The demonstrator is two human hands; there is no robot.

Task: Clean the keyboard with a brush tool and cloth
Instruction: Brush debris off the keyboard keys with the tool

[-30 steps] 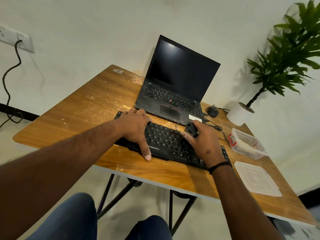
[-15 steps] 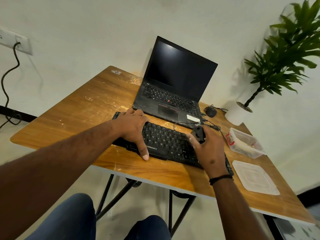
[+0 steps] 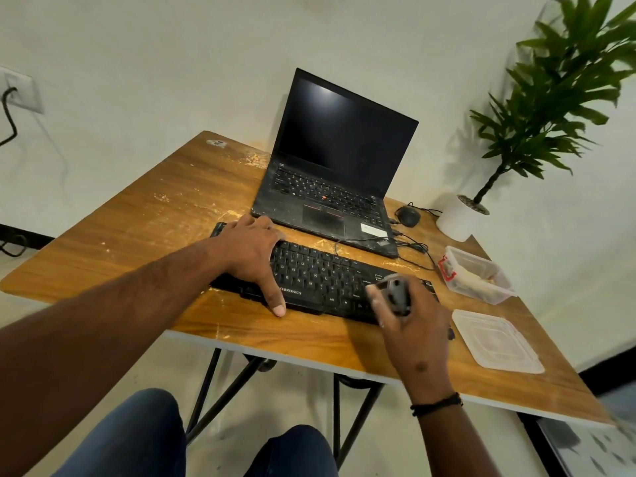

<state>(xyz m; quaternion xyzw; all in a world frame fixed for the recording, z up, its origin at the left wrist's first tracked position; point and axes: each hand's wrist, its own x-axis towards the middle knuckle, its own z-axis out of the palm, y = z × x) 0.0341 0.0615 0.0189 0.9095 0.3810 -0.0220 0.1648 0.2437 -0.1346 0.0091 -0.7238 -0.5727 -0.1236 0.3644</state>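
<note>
Both bare forearms reach forward. The left hand (image 3: 253,251) lies palm down, fingers spread and relaxed, thumb stretched toward the viewer. The right hand (image 3: 414,327), motion-blurred, curls its fingers around a small grey tool; a black corded wristband (image 3: 436,403) circles its wrist.

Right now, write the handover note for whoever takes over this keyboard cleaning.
Left hand: lies on the left end of the black keyboard, thumb over its front edge, steadying it.
Right hand: grips the brush tool above the keyboard's right end; the tool is blurred, so contact with the keys cannot be told.
Keyboard sits on the wooden table in front of the open laptop.
Open plastic container and its lid lie to the right.
Done: brushing is under way; how far cannot be told.
Left: finish brushing, then wipe. No cloth is clearly in view.
</note>
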